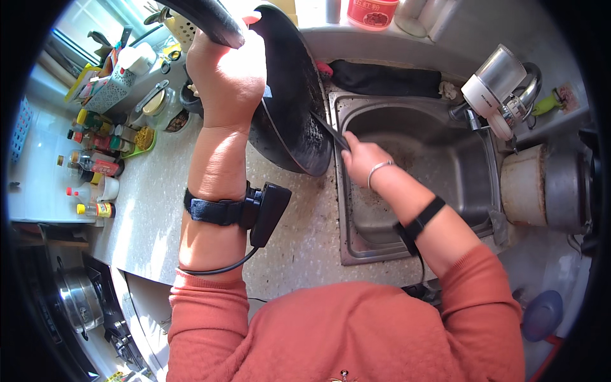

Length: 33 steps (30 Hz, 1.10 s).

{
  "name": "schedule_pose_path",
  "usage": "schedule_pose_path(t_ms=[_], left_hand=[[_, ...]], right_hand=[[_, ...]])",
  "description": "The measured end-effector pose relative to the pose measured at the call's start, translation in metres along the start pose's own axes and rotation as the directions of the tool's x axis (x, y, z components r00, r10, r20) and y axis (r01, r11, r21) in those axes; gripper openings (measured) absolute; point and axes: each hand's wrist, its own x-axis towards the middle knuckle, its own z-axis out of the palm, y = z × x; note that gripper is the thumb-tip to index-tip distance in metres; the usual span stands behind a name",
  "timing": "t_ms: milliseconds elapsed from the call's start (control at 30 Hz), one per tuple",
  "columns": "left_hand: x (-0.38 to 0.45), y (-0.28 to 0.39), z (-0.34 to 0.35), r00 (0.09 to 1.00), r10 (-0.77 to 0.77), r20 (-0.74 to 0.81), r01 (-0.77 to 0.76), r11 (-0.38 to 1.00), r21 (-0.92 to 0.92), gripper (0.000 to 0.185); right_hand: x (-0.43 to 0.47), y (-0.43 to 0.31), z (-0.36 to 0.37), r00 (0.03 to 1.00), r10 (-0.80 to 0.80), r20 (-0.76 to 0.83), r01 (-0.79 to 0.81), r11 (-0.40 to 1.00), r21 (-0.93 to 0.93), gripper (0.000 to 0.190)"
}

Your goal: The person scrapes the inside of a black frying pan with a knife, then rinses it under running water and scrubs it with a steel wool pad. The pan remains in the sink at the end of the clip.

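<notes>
My left hand (231,71) is closed around the dark handle (210,21) of a black wok. The wok (291,81) is tipped on edge above the counter, beside the sink's left rim. Whitish scrape marks and residue show on its lower inner wall. In my right hand (365,160) is a narrow dark tool, perhaps a knife or scraper (331,131); its tip touches or nearly touches that marked wall. Part of the left fingers is hidden or washed out by bright sunlight.
A stainless steel sink (425,167) with dark specks lies under my right arm. The faucet (515,105) is behind it, with a pot (525,184) at right. Seasoning bottles (98,162) and a glass jar (167,114) line the left. A black cloth (386,79) lies behind the sink.
</notes>
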Motion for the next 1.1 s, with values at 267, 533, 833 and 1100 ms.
schedule_pose_path(t_ms=[267,533,833,1100], left_hand=[[-0.003,0.000,0.001,0.993,-0.116,0.013,0.117,0.987,-0.107,0.015],[0.000,-0.002,0.001,0.998,-0.061,0.017,0.063,0.995,-0.082,0.015],[0.000,0.000,0.000,1.000,-0.022,0.000,0.021,0.999,-0.044,0.016],[0.000,-0.001,0.002,0.998,-0.058,-0.004,0.057,0.995,-0.087,0.016]], right_hand=[[0.006,-0.004,0.001,0.999,-0.039,-0.011,0.040,0.992,0.120,0.052],[0.016,-0.007,0.006,0.998,0.001,-0.062,0.006,0.994,0.105,0.043],[0.011,-0.007,0.005,0.991,0.052,-0.126,-0.036,0.992,0.123,0.046],[0.018,-0.009,0.010,0.985,0.013,-0.171,0.012,0.989,0.144,0.051]])
